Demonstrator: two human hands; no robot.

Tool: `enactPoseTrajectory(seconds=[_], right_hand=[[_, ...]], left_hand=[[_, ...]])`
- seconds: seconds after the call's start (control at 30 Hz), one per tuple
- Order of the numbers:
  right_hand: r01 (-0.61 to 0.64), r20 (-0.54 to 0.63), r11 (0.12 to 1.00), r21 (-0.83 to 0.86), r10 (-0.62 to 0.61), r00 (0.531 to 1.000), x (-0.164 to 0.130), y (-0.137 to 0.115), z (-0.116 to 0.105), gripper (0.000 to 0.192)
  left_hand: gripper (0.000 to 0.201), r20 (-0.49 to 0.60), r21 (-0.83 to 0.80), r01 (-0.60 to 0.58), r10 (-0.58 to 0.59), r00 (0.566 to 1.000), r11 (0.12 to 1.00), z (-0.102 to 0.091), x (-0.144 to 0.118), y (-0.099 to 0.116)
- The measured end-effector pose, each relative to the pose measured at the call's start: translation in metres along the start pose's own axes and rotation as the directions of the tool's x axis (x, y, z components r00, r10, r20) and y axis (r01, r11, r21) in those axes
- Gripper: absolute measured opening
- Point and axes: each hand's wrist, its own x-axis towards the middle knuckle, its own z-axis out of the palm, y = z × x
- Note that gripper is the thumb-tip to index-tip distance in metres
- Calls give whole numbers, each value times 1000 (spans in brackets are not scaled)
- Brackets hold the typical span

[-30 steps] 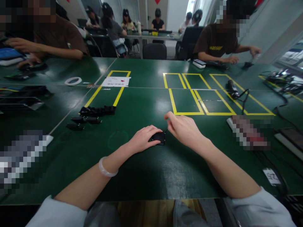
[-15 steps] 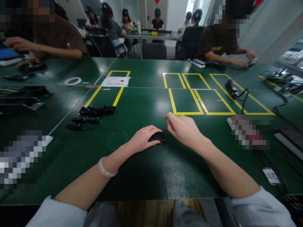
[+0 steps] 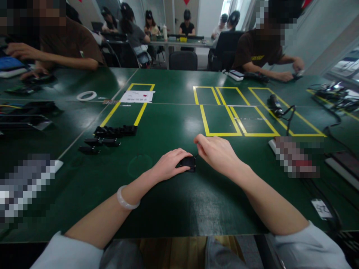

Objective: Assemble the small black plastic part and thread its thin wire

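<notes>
A small black rectangular part (image 3: 188,163) lies on the green table in front of me. My left hand (image 3: 171,164) grips it from the left, thumb along the near side and fingers over the far side. My right hand (image 3: 215,151) is just right of the part, its fingers curled together in a pinch. A thin dark bit shows between those fingers and the part's far right corner; what it belongs to is hidden by the hand.
Black parts (image 3: 114,130) lie left of my hands. Yellow tape rectangles (image 3: 223,134) mark the table. A sheet of paper (image 3: 137,96) and a white ring (image 3: 86,96) lie farther back. Right stand a black cylindrical device (image 3: 275,105) and cables (image 3: 336,95). Two people sit opposite.
My right fingers have curled in very slightly. My left hand and the black part stay in place.
</notes>
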Motion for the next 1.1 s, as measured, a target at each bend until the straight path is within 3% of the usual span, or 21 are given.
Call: enactPoseTrajectory(seconds=[0.27,0.63,0.8,1.1], right_hand=[[41,0,999,-16,-41,999,0,-1,-1,31],[24,2,998,58,-24,1000,-1,-3,-3,24],[-1,38,1000,-10,1,999,0,0,-1,33],[12,9,999,30,-12,1000,0,-1,-4,21]], left_hand=[[37,16,15,-4,3,1000,1000,0,0,0],[36,-3,10,-14,14,1000,1000,2,0,-1],[38,0,3,0,0,1000,1000,2,0,-1],[37,11,7,6,-6,1000,1000,1,0,0]])
